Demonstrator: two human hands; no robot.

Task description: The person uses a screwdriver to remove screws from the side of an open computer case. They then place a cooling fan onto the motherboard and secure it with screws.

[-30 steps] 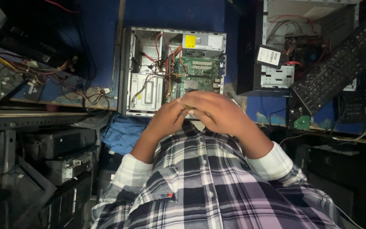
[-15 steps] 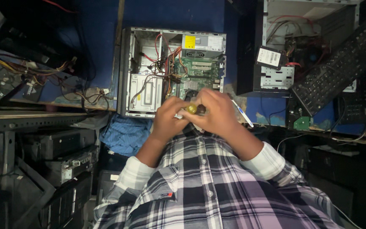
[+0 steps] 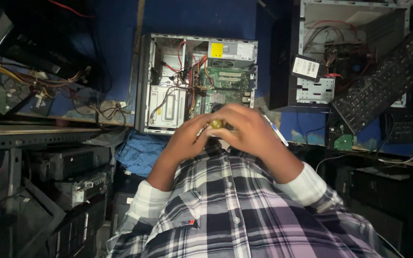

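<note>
**Both hands closed on a small yellow-tipped tool**

The left hand and right hand meet in front of the plaid shirt, fingers curled together around a tool whose yellowish end shows between them. Just beyond lies an open computer case with its green board exposed. A keyboard leans at far right.

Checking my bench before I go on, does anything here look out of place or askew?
Yes. A black keyboard leans slanted across the second open computer case, and a loose hard drive sits tilted on its frame. Wires sprawl over the left shelf.
</note>
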